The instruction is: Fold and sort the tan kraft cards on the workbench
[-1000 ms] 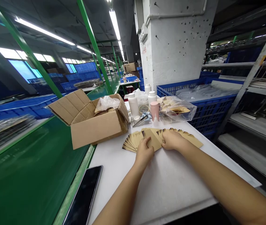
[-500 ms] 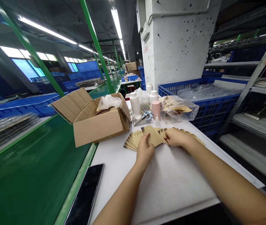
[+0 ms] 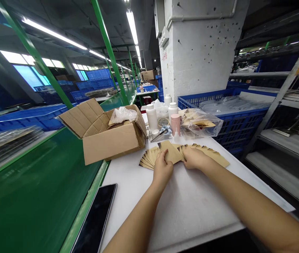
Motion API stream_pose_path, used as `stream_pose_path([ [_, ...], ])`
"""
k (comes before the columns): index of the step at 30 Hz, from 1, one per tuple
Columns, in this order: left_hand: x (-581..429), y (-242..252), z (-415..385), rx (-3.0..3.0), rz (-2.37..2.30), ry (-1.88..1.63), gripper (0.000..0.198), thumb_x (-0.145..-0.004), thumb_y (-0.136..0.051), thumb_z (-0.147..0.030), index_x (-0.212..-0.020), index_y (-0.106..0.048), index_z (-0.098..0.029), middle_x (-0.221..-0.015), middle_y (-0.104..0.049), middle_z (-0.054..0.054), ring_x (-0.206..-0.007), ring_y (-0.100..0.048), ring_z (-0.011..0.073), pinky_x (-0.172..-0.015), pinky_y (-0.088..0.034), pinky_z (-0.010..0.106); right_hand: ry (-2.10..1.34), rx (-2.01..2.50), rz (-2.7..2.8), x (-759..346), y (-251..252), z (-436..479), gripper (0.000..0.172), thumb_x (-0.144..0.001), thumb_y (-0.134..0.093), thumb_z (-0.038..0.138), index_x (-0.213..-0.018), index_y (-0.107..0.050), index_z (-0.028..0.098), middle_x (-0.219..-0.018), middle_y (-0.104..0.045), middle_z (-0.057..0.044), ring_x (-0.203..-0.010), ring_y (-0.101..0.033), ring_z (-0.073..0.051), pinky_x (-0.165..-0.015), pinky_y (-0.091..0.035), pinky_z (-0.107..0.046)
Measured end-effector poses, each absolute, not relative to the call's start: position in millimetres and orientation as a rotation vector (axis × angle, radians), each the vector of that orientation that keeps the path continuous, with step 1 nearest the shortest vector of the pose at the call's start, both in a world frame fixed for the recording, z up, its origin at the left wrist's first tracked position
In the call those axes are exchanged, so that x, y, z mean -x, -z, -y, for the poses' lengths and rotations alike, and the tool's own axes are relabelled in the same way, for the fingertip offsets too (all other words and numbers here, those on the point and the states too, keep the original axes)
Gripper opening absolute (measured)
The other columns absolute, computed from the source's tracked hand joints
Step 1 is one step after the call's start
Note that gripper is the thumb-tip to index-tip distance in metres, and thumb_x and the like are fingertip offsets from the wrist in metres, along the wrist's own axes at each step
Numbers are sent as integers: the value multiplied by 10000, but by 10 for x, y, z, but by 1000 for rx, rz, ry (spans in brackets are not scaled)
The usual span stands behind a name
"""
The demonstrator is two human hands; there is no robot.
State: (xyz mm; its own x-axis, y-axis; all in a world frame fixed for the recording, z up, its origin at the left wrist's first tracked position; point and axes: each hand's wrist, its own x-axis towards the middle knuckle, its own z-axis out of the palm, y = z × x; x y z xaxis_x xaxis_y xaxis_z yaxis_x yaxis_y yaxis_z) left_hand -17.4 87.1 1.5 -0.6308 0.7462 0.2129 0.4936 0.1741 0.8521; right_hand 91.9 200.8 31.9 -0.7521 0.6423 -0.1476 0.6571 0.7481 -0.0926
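Two fans of envelopes on table: pinches one in left hand, curls right hand at right fan, hold unclear; fanning seemingly partway, paper left in box

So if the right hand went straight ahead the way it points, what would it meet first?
Probably the tan paper piece at the left hand, just past the fanned papers beside the right hand, though their relative heights are unclear.
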Motion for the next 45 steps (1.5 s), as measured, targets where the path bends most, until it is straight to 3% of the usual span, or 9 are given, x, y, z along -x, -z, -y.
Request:
stream_pose_path([
  [6,163,-3,-876,-1201,-2190,-1406,569,-685,-451,-73,-1248,-498,-144,-1135,-556,103,-1096,-519,218,-966,-432,332,141,-1072,-2778,-845,-352,-1919,705,-648,-595,128,-1290,-321,28,-1125,-573,-238,-1027,-580,-291,-791,-474,-352],
  [16,147,29,-899,-1171,-2154,-1386,571,-681,-464,-71,-1246,-502,-144,-1184,-542,104,-1085,-527,213,-958,-434,332,190,-1105,-2787,-821,-374,-1931,513,-699,-513,64,-1198,-397,31,-1056,-603,-233,-977,-607,-306,-749,-475,-353],
  [22,98,74,-933,-1101,-2073,-1342,583,-676,-511,-71,-1251,-505,-166,-993,-628,78,-875,-610,175,-812,-495,296,238,-1087,-2826,-948,-394,-2044,433,-732,-458,62,-1160,-400,78,-1049,-617,-197,-930,-622,-285,-665,-444,-317],
  [27,50,84,-1011,-958,-1888,-1281,497,-751,-500,-137,-1248,-499,-157,-776,-657,54,-644,-634,150,-634,-502,271,335,-1072,-2855,-1016,-438,-2093,327,-752,-492,145,-1072,-433,118,-1014,-633,-166,-901,-623,-280,-613,-405,-296],
  [33,-3,76,-1089,-965,-1862,-1284,354,-801,-507,-217,-1136,-592,-137,-854,-670,80,-676,-644,143,-627,-508,251,344,-1037,-2865,-1020,-445,-2107,276,-798,-486,208,-1057,-443,124,-1044,-622,-179,-903,-620,-266,-631,-403,-290],
  [41,80,89,-1085,-1029,-1999,-1137,563,-753,-469,-161,-1315,-443,-133,-678,-652,51,-527,-565,142,-518,-461,256,331,-1071,-2861,-1038,-467,-2116,295,-770,-416,73,-1058,-451,126,-1013,-636,-157,-886,-627,-261,-609,-402,-283],
  [45,-25,53,-1090,-1011,-1943,-1155,633,-750,-446,-144,-1373,-337,-106,-698,-655,45,-512,-548,123,-495,-442,228,335,-1060,-2867,-1045,-531,-2073,290,-781,-416,80,-1065,-456,120,-1030,-631,-168,-910,-623,-260,-635,-410,-283],
])
